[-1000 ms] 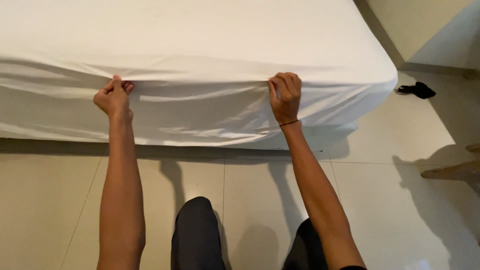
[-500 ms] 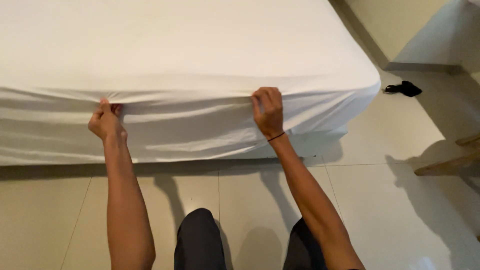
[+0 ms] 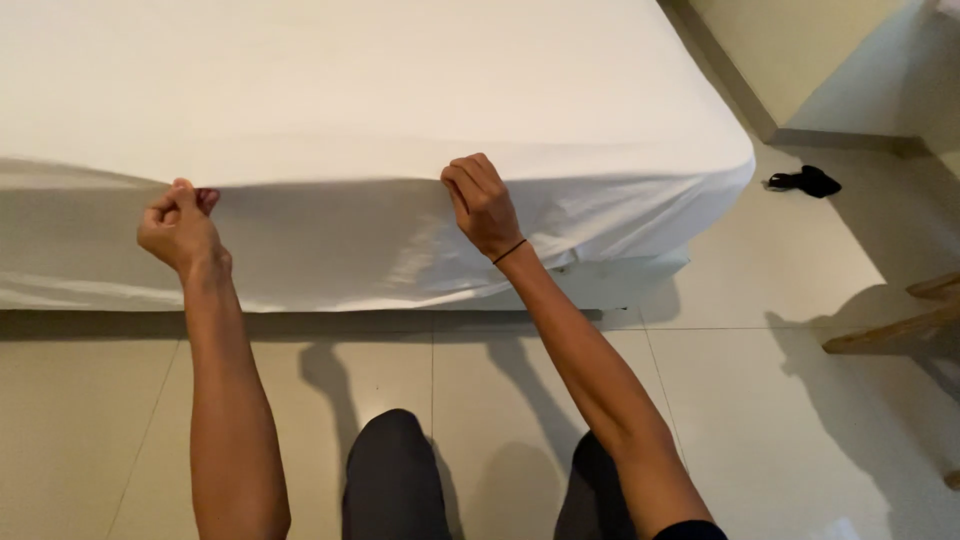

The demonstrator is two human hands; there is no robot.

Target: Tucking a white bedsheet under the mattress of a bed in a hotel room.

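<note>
**Both hands pinching the sheet at the bed's near top edge**

Left hand: curled into a fist, thumb and fingertips pressed together on a fold of the white cotton bed sheet right at the top edge of the mattress. Right hand: likewise closed, knuckles up, fingers clamped on the same edge further toward the bed's corner. A thin black band circled the right wrist.

The sheet covered the top of the bed and hung down its near side. Its gripped edge ran left to right across the view, roughly level, and the long axis of the visible span followed that line. Between the two hands the hanging cloth was drawn fairly smooth; to the right of the right hand it creased and bunched toward the rounded corner. The lower hem hung just above the floor.

The beige glossy tiled floor lay open between the bed side and the person's dark-trousered knees, and continued open to the right of the bed corner. A small black object lay on the tiles near the wall past that corner. Pale wooden furniture legs entered at the right edge, well apart from the hands. Left of the left hand, the bed side ran out of frame.
</note>
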